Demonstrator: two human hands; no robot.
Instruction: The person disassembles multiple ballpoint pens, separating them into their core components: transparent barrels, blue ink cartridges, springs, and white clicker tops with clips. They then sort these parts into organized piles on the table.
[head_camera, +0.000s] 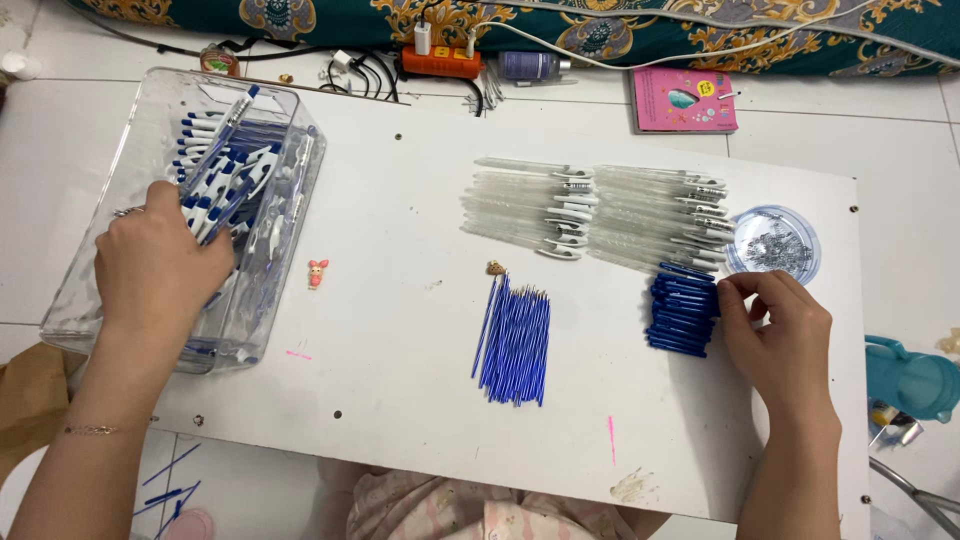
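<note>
Reaching into the clear bin (100, 290), left hand (155, 265) grips assembled pens (225, 175); right hand (780, 325) pinches stacked blue caps (682, 315).

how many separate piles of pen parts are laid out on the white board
4: two rows of clear plastic pen barrels at the far middle, a fan of thin blue ink refills at the centre, a stack of dark blue pen pieces by the right hand.

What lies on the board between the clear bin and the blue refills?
In the head view, only a small pink figurine lies between the clear bin and blue refills.
</note>
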